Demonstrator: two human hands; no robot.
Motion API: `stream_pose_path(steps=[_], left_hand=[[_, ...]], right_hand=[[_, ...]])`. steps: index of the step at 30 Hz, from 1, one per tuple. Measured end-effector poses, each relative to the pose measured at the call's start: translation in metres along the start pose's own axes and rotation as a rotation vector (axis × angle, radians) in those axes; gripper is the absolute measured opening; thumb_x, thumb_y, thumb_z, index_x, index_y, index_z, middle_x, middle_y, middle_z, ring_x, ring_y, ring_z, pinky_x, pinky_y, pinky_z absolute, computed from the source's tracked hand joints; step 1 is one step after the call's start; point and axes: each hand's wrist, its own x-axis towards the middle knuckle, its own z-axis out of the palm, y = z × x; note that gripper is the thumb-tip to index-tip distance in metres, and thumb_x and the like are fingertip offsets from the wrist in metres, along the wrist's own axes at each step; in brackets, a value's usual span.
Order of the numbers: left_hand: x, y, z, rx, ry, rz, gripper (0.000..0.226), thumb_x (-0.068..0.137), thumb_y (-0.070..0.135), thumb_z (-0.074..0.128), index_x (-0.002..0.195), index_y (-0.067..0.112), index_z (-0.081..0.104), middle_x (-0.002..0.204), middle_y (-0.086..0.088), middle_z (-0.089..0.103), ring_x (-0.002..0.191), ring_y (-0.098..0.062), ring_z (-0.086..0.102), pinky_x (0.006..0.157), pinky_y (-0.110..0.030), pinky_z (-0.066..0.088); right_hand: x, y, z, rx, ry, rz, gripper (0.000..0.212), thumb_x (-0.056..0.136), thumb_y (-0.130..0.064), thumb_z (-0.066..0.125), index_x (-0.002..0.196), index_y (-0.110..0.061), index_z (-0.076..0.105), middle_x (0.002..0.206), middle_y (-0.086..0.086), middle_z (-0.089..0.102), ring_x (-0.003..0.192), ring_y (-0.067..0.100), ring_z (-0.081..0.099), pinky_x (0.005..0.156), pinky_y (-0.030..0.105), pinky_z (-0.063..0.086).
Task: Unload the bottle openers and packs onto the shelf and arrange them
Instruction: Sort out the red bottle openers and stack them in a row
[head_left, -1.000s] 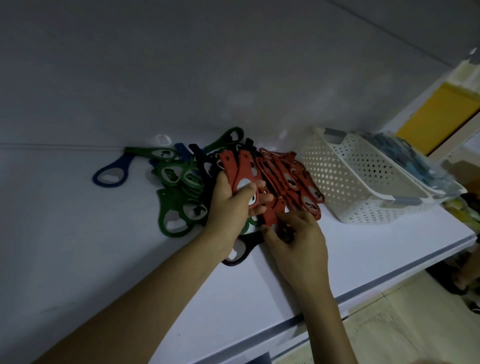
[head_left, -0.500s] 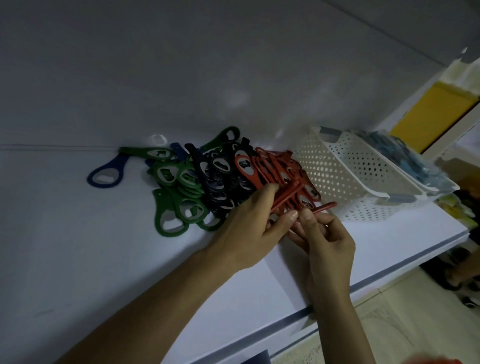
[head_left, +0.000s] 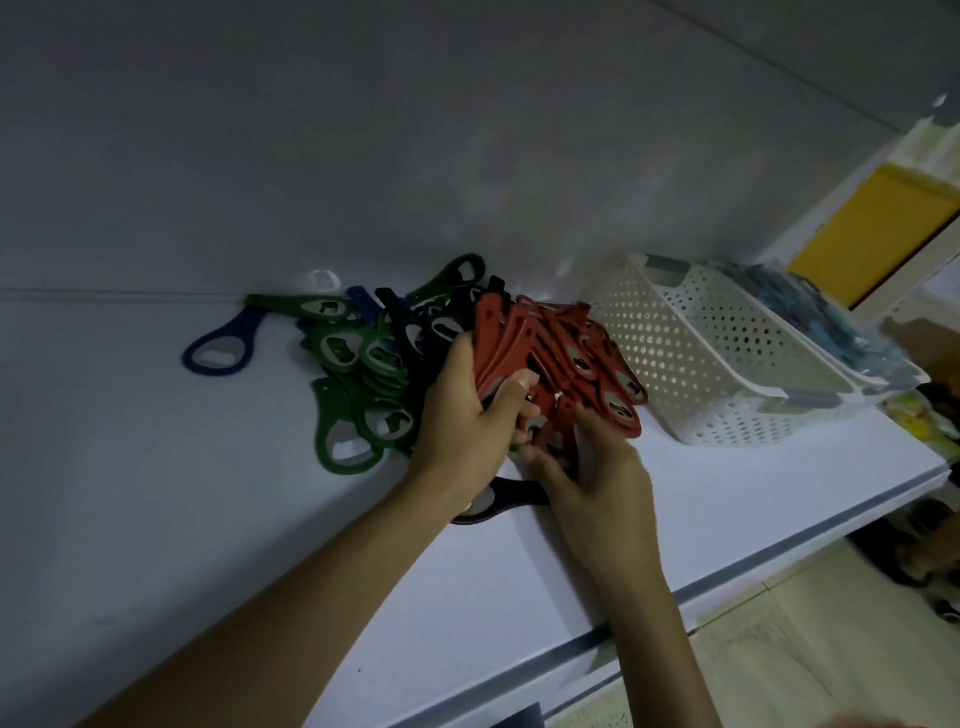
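Note:
A heap of bottle openers lies on the white shelf (head_left: 156, 519). Red openers (head_left: 576, 343) are on the right of the heap, dark navy ones (head_left: 415, 332) in the middle and green ones (head_left: 358, 395) on the left. One blue opener (head_left: 221, 351) lies apart at the far left. My left hand (head_left: 467, 415) grips a bunch of red openers (head_left: 498, 343) held upright. My right hand (head_left: 597, 467) pinches a red opener (head_left: 561, 431) at the heap's near edge. A black opener (head_left: 498, 499) lies flat under my wrists.
A white perforated basket (head_left: 691, 353) stands tilted to the right of the heap. Behind it a clear bin (head_left: 831, 332) holds blue packs. The shelf's front edge (head_left: 727, 587) runs diagonally at lower right, with floor below it. The back wall rises just behind the heap.
My left hand has lifted a bunch of red openers upright again. My right hand has moved left and down into the heap's near edge. The black opener shows under my wrists once more.

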Motion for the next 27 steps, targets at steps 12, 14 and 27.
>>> stream_pose_path(steps=[12,14,27], left_hand=[[-0.006,-0.002,0.004,0.202,-0.091,0.088,0.031,0.088,0.044,0.058,0.110,0.023,0.052,0.090,0.015,0.066,0.083,0.003,0.063,0.069,-0.015,0.051],[-0.007,0.000,0.003,0.212,-0.141,0.068,0.047,0.083,0.062,0.048,0.111,0.025,0.050,0.092,0.013,0.067,0.084,0.003,0.064,0.069,-0.015,0.051],[0.020,0.031,-0.011,-0.398,0.002,-0.161,0.021,0.092,0.033,0.054,0.105,0.021,0.065,0.106,-0.005,0.069,0.101,-0.021,0.066,0.072,-0.035,0.056]], right_hand=[[-0.006,-0.004,-0.007,0.537,0.124,-0.020,0.039,0.103,-0.033,0.034,0.138,-0.027,0.049,0.130,-0.018,0.059,0.122,0.001,0.053,0.104,0.030,0.044],[-0.009,-0.007,-0.005,0.561,-0.163,-0.161,0.046,0.103,-0.036,0.029,0.148,-0.028,0.031,0.139,-0.029,0.046,0.130,-0.004,0.042,0.108,0.023,0.038],[0.050,-0.057,0.017,0.521,0.143,-0.396,0.018,0.089,-0.006,0.062,0.106,-0.009,0.066,0.112,0.005,0.061,0.109,0.018,0.058,0.093,0.036,0.049]])
